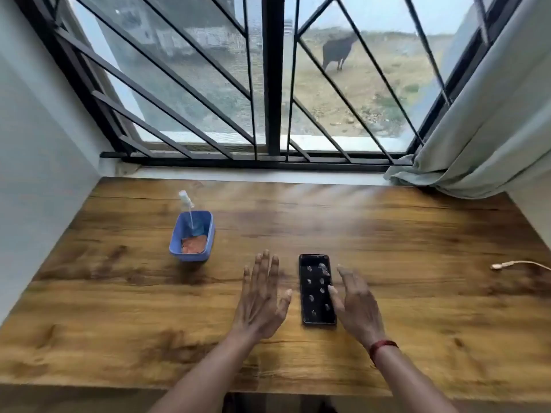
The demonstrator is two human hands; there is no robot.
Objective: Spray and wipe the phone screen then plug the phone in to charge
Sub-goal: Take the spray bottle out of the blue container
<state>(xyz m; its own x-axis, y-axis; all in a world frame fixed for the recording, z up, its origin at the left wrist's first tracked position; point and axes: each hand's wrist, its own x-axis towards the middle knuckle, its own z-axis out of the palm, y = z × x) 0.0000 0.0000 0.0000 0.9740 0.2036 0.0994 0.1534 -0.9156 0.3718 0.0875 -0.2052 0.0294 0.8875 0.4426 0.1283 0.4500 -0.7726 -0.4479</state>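
Phone [317,290] flat near the bench [119,338] front edge, smudged screen up for spraying; left hand [260,302] and right hand [356,308] flank it, both spread, grasping nothing.

A wooden table [417,293] is set against a barred window [268,84], which is fitted with dark slanted bars. Pale walls [35,174] are seen left of the window. A grey-green curtain [492,129] is gathered at its right. Daylight is cast through it onto the tabletop.
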